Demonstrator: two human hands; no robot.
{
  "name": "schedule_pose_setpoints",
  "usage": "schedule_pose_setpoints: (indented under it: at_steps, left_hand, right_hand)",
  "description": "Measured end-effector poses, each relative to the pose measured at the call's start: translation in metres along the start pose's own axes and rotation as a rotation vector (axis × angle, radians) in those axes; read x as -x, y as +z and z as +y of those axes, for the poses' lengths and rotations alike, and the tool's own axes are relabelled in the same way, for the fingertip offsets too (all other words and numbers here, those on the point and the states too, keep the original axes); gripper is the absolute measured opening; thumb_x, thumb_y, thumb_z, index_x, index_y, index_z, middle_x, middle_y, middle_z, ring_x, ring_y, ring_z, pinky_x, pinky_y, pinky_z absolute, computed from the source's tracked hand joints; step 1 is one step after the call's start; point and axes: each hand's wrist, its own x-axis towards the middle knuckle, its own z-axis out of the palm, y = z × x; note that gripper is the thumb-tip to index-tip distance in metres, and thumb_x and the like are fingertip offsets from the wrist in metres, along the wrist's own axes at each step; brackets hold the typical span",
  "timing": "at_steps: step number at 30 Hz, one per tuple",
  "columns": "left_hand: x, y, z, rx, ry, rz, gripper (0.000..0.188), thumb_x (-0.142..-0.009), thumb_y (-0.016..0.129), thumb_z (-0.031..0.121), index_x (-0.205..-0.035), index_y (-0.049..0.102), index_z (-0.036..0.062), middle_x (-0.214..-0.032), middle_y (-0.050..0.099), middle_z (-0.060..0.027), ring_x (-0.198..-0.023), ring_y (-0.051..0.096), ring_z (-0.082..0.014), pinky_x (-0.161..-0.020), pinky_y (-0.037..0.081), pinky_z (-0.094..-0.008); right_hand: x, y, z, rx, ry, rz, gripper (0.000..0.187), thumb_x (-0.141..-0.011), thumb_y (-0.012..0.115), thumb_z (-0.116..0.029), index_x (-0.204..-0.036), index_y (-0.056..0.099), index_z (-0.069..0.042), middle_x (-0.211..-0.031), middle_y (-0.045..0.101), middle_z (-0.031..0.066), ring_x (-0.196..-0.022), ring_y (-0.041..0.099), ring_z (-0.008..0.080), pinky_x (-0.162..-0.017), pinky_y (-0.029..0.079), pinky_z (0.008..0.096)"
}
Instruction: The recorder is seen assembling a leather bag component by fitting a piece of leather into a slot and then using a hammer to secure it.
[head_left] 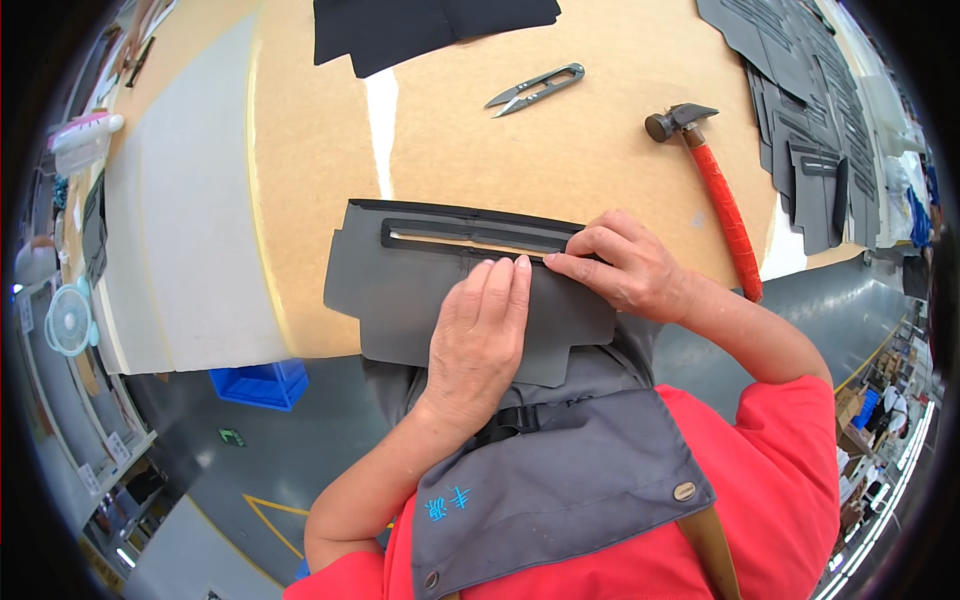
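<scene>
A dark grey fabric panel (400,290) with stepped corners lies at the near edge of the table and hangs partly over it. Near its top runs a long narrow slot with a black border, and the table shows through. My left hand (485,325) rests flat on the panel, its fingers together and stretched toward the slot's lower edge. At the slot's right end, my right hand (630,265) pinches the black border between thumb and fingers.
A red-handled hammer (722,200) lies to the right, and thread snips (537,90) lie farther back. Another black panel (430,30) is at the far edge. Stacked grey panels (800,110) cover the right side. A blue crate (262,385) stands on the floor below left.
</scene>
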Motion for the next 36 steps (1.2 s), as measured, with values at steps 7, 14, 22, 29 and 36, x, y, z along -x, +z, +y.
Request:
schedule_pose_setpoints:
  at_steps: [7, 14, 22, 29, 36]
  left_hand:
    - [0.000, 0.003, 0.007, 0.026, -0.002, 0.007, 0.053, -0.086, 0.063, 0.005, -0.139, 0.059, 0.0017, -0.130, 0.055, -0.0127, -0.124, 0.055, -0.0268, -0.104, 0.048, -0.0373]
    - [0.000, 0.004, 0.008, 0.083, -0.010, -0.026, 0.057, -0.087, 0.062, 0.002, -0.144, 0.058, 0.0082, -0.134, 0.054, -0.0123, -0.127, 0.054, -0.0277, -0.107, 0.047, -0.0389]
    - [0.001, 0.004, 0.010, 0.071, -0.012, -0.028, 0.056, -0.088, 0.062, 0.003, -0.143, 0.059, 0.0091, -0.135, 0.054, -0.0117, -0.128, 0.054, -0.0274, -0.107, 0.047, -0.0384]
    - [0.000, 0.004, 0.011, 0.066, -0.018, -0.017, 0.054, -0.088, 0.062, 0.003, -0.141, 0.060, 0.0094, -0.135, 0.054, -0.0108, -0.127, 0.054, -0.0265, -0.106, 0.048, -0.0380]
    - [0.001, 0.005, 0.012, 0.058, -0.016, -0.024, 0.054, -0.088, 0.062, 0.004, -0.142, 0.061, 0.0101, -0.135, 0.054, -0.0103, -0.127, 0.055, -0.0262, -0.106, 0.048, -0.0379]
  right_hand:
    - [0.003, -0.003, -0.002, -0.012, 0.030, -0.013, 0.039, -0.072, 0.075, -0.002, -0.112, 0.074, -0.004, -0.095, 0.061, 0.0045, -0.082, 0.059, 0.0220, -0.070, 0.049, 0.0340]
    - [0.008, -0.006, -0.001, -0.005, 0.023, -0.028, 0.043, -0.073, 0.073, -0.004, -0.116, 0.072, -0.005, -0.100, 0.062, 0.0052, -0.087, 0.060, 0.0231, -0.077, 0.051, 0.0359]
    - [0.008, -0.009, -0.001, -0.118, 0.131, 0.024, 0.053, -0.065, 0.075, -0.002, -0.118, 0.071, -0.004, -0.099, 0.062, 0.0052, -0.086, 0.061, 0.0228, -0.076, 0.051, 0.0355]
    - [0.012, -0.011, 0.001, 0.021, -0.017, -0.055, 0.057, -0.064, 0.072, -0.012, -0.120, 0.072, -0.003, -0.104, 0.062, 0.0051, -0.088, 0.061, 0.0229, -0.077, 0.052, 0.0361]
    - [0.016, -0.015, 0.002, 0.026, -0.047, -0.081, 0.064, -0.062, 0.070, -0.018, -0.123, 0.072, -0.002, -0.107, 0.061, 0.0054, -0.091, 0.060, 0.0225, -0.078, 0.051, 0.0363]
